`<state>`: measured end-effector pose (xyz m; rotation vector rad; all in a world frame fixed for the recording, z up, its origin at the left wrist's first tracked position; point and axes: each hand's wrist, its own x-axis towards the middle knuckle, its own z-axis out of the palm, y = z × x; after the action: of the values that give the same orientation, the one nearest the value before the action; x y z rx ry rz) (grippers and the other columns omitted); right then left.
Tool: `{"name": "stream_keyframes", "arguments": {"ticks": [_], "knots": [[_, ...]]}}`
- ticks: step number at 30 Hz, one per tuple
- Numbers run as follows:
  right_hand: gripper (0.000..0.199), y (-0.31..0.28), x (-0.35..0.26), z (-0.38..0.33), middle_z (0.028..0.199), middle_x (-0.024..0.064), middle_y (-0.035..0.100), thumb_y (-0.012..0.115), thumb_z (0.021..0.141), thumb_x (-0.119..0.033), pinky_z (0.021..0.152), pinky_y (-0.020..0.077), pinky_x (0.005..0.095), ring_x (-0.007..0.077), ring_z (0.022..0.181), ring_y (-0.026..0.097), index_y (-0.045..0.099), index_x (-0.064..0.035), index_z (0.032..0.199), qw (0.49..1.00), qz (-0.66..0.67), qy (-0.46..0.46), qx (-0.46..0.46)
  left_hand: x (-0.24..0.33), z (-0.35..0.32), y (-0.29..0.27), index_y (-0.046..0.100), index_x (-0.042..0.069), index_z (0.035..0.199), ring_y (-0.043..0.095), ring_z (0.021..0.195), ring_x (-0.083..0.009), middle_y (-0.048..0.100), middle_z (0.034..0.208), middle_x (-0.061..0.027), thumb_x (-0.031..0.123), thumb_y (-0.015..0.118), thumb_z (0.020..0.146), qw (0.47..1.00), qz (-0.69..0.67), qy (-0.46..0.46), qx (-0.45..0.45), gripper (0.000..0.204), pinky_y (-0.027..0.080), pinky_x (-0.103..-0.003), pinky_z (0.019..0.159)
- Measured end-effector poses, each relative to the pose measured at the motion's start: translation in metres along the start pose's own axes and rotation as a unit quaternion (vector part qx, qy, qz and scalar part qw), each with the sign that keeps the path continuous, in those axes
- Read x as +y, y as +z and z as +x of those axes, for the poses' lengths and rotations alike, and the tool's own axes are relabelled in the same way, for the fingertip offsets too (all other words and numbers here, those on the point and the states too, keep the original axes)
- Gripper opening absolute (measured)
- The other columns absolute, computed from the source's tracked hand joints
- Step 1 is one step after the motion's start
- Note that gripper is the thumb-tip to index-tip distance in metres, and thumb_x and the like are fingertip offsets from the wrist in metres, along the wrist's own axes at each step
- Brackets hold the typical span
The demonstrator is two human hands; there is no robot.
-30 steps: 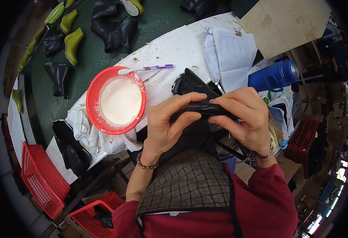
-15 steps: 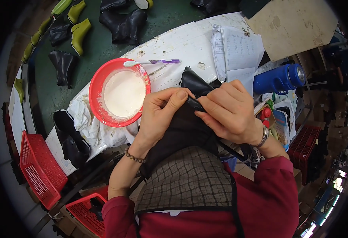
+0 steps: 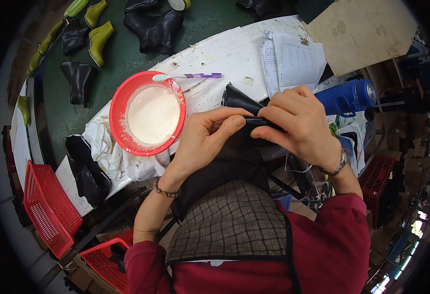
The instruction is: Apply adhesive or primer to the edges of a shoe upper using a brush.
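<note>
Between my two hands, just off the front edge of the white table, is a black leather boot upper [image 3: 240, 99]. My left hand [image 3: 210, 137] pinches its near edge between thumb and stretched index finger. My right hand [image 3: 298, 125] grips the folded leather with thumb below and curled fingers above, hiding part of it. To the left, a red bowl [image 3: 116, 115] holds white paste [image 3: 153, 117]. A white and purple toothbrush [image 3: 200, 76] rests across the bowl's far rim, bristles not distinguishable. Beside the bowl lies a crumpled white cloth [image 3: 104, 147].
Another black boot upper [image 3: 85, 171] lies at the table's left end, near a red basket [image 3: 50, 215]. The green surface [image 3: 112, 78] beyond carries black uppers and yellow-green boot lasts [image 3: 99, 41]. Clipped papers [image 3: 298, 63] and a blue jug [image 3: 344, 96] are at right.
My right hand has shifted right and turned, gripping the leather along its folded edge. My left index finger has stretched out along it. The upper's far end has moved slightly.
</note>
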<state>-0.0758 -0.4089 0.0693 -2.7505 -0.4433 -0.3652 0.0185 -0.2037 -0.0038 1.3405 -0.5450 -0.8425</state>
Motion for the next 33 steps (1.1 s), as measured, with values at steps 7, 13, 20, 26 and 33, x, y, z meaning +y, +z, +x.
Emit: {"name": "stream_keyframes", "arguments": {"ticks": [7,13,20,26,33], "knots": [[0.026,0.021,-0.009,0.002,0.076,0.0006,0.052,0.08,0.076,-0.026,0.069,0.0429,0.0347,0.0193,0.067,0.053,0.064,-0.0066,0.082,0.993,-0.015,-0.088,0.077,-0.013,-0.001,-0.003,0.072,-0.001,0.112,0.052,0.082,-0.0014,0.066,0.088,0.0056,0.029,0.059,0.105,0.995,-0.084,-0.041,-0.027,0.033,0.044,-0.02,0.072],[0.027,0.024,-0.007,0.007,0.072,-0.0015,0.05,0.081,0.076,-0.028,0.066,0.0423,0.0329,0.0168,0.062,0.05,0.065,-0.007,0.078,0.982,-0.027,-0.164,0.094,-0.019,-0.009,0.003,0.071,0.001,0.11,0.05,0.083,-0.0006,0.063,0.09,0.0071,0.032,0.055,0.107,0.966,-0.221,-0.124,-0.057,0.035,0.043,-0.02,0.076],[0.029,0.029,0.005,0.001,0.071,-0.0004,0.046,0.076,0.081,-0.028,0.069,0.044,0.0316,0.0156,0.065,0.05,0.056,-0.0107,0.069,0.982,-0.05,-0.166,0.067,-0.021,-0.01,0.013,0.07,0.001,0.111,0.051,0.092,-0.0014,0.065,0.099,0.0046,0.032,0.054,0.107,0.985,-0.118,-0.121,-0.018,0.035,0.042,-0.019,0.083],[0.028,0.01,-0.003,-0.008,0.076,-0.0017,0.053,0.074,0.084,-0.035,0.068,0.0445,0.0318,0.0148,0.068,0.053,0.066,-0.0093,0.079,0.972,-0.122,-0.172,0.102,0.003,-0.02,0.017,0.07,0.0,0.117,0.058,0.098,-0.0051,0.07,0.105,-0.001,0.02,0.061,0.103,0.971,-0.221,-0.093,-0.01,0.026,0.046,-0.022,0.088],[0.057,0.003,0.041,-0.028,0.102,0.0084,0.069,0.046,0.103,-0.054,0.081,0.0488,0.0336,0.017,0.086,0.059,0.072,-0.0049,0.114,0.897,0.147,0.157,0.387,0.025,-0.034,0.03,0.061,0.003,0.117,0.051,0.081,-0.0031,0.058,0.097,0.0008,0.0,0.067,0.093,0.949,-0.304,0.086,0.019,0.026,0.043,-0.021,0.073]]}}
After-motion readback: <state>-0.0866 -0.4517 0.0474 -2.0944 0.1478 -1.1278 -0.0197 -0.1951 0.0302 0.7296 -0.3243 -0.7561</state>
